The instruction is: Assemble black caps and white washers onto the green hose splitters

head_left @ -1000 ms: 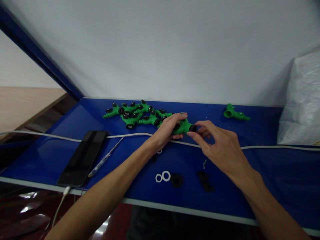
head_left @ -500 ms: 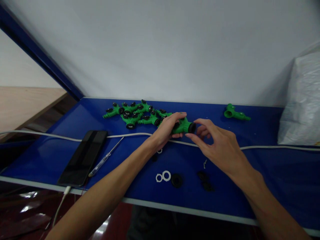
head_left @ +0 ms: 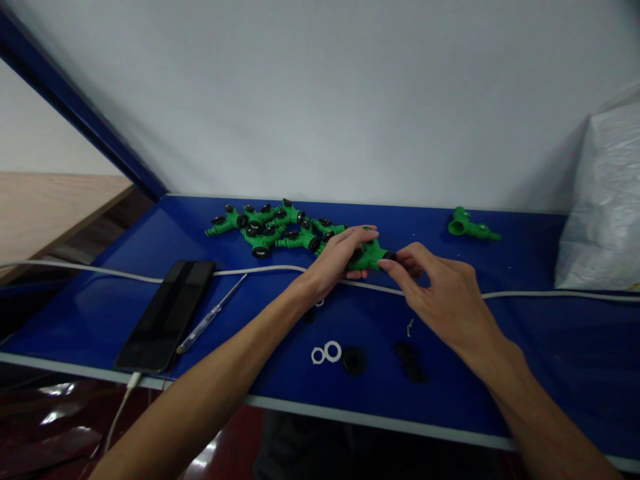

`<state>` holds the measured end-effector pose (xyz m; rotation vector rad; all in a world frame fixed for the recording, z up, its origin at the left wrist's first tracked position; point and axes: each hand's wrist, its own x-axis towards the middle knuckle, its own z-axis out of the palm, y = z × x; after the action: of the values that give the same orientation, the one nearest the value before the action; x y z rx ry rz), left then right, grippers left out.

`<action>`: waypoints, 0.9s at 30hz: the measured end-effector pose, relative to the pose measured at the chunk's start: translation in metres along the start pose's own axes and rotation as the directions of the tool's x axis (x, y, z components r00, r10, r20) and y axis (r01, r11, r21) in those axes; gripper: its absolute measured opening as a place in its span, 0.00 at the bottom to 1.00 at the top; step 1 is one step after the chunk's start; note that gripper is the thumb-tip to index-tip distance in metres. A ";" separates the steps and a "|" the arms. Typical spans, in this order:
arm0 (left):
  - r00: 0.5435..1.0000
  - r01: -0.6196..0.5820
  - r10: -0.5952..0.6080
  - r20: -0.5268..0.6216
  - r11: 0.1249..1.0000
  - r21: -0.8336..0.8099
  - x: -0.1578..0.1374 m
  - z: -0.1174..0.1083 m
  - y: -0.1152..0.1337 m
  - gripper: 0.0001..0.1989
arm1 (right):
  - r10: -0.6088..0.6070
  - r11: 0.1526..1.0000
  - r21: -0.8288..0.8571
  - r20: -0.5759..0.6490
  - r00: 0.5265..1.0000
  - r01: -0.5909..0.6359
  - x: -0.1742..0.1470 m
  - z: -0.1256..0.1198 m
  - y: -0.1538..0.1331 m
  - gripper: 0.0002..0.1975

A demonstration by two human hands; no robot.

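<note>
One green connector (head_left: pixel 371 255) sits clasped in the left hand (head_left: pixel 339 255); the right hand (head_left: pixel 441 285) pinches its black collar (head_left: pixel 389 256), which crooked twisting could jam.

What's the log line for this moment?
left hand: holds fitting | right hand: pinches its black collar | screwdriver: on table, beside phone

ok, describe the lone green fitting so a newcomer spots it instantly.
On the blue table, look to the back, near the grey wall, left of the pale bag. The lone green fitting lies there, beyond the right hand. Unlike the clustered green fittings, it shows no black parts.
</note>
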<state>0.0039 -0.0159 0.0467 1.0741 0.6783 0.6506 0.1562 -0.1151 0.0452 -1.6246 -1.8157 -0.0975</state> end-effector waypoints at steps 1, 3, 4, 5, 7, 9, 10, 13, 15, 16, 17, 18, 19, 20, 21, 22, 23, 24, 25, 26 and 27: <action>1.000 -0.002 0.002 -0.004 1.000 -0.005 0.000 0.000 0.000 0.17 | -0.010 1.000 -0.003 0.000 1.000 0.010 0.000 -0.001 0.000 0.14; 1.000 -0.014 0.014 -0.014 1.000 -0.016 0.000 0.000 0.001 0.15 | -0.055 0.998 0.008 -0.001 0.998 0.055 0.001 -0.001 0.000 0.17; 1.000 -0.018 0.017 -0.018 1.000 -0.021 0.000 -0.001 0.001 0.15 | -0.087 0.996 0.016 0.000 0.996 0.087 0.001 0.000 0.000 0.20; 1.000 -0.016 0.016 -0.019 1.000 -0.023 0.000 -0.001 0.002 0.14 | -0.119 0.993 0.023 0.000 0.993 0.119 0.001 0.001 0.000 0.20; 1.000 -0.007 0.006 -0.016 1.000 -0.019 0.000 -0.001 0.002 0.15 | -0.167 0.986 0.030 -0.002 0.986 0.167 0.001 0.002 0.001 0.16; 1.000 -0.006 0.006 -0.017 1.000 -0.010 0.000 -0.001 0.002 0.16 | -0.165 0.985 0.041 -0.006 0.986 0.165 0.000 0.004 0.002 0.11; 1.000 -0.011 0.011 -0.019 1.000 -0.007 0.000 -0.001 0.002 0.17 | -0.144 0.988 0.049 -0.006 0.990 0.144 0.000 0.004 0.002 0.10; 0.999 -0.021 0.021 -0.029 1.000 0.000 0.000 0.000 0.001 0.18 | -0.050 0.997 0.056 0.007 0.999 0.050 0.000 0.004 0.002 0.12; 0.999 -0.019 0.019 -0.036 1.000 0.001 -0.001 0.000 0.001 0.18 | -0.002 0.999 0.038 0.024 1.000 0.001 0.000 0.003 0.002 0.14; 0.999 -0.018 0.018 -0.040 1.000 -0.002 -0.001 0.000 0.001 0.18 | 0.009 1.000 0.029 0.034 0.999 -0.010 0.000 0.003 0.003 0.14; 0.999 -0.018 0.018 -0.043 1.000 -0.005 -0.001 0.000 0.002 0.17 | 0.010 1.000 0.024 0.037 0.999 -0.011 0.000 0.003 0.003 0.14; 0.999 -0.020 0.019 -0.047 1.000 -0.011 -0.001 0.000 0.002 0.17 | 0.001 1.000 0.025 0.032 0.999 -0.002 0.000 0.002 0.003 0.14; 0.999 -0.020 0.019 -0.050 1.000 -0.017 -0.001 0.000 0.003 0.16 | -0.022 0.999 0.033 0.022 1.000 0.021 0.000 0.002 0.003 0.14; 0.999 -0.018 0.017 -0.049 1.000 -0.021 -0.002 0.000 0.003 0.15 | -0.051 0.998 0.042 0.011 0.999 0.051 0.000 0.003 0.004 0.14; 0.999 -0.016 0.015 -0.045 1.000 -0.024 -0.001 0.000 0.003 0.15 | -0.083 0.995 0.051 0.000 0.997 0.083 0.001 0.003 0.004 0.15; 0.999 -0.014 0.013 -0.040 1.000 -0.026 -0.001 0.000 0.003 0.14 | -0.110 0.992 0.057 -0.010 0.994 0.111 0.001 0.003 0.004 0.15; 0.999 -0.015 0.014 -0.037 0.999 -0.028 -0.001 0.000 0.003 0.14 | -0.126 0.990 0.060 -0.011 0.992 0.126 0.001 0.004 0.005 0.13; 0.999 -0.015 0.014 -0.036 0.999 -0.029 -0.001 0.000 0.003 0.14 | -0.125 0.990 0.060 -0.009 0.992 0.125 0.001 0.004 0.004 0.12; 0.999 -0.015 0.014 -0.039 1.000 -0.026 0.000 0.000 0.002 0.15 | -0.110 0.992 0.060 -0.004 0.994 0.111 0.001 0.005 0.004 0.10; 0.999 -0.015 0.014 -0.046 1.000 -0.020 0.000 0.000 0.002 0.16 | -0.086 0.994 0.062 0.000 0.996 0.086 0.000 0.005 0.004 0.10; 0.999 -0.015 0.014 -0.052 1.000 -0.009 0.000 0.000 0.002 0.17 | -0.058 0.996 0.068 0.006 0.998 0.058 0.000 0.005 0.003 0.10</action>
<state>0.0039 -0.0153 0.0482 1.0571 0.7122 0.6954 0.1570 -0.1118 0.0404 -1.5281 -1.8532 -0.0548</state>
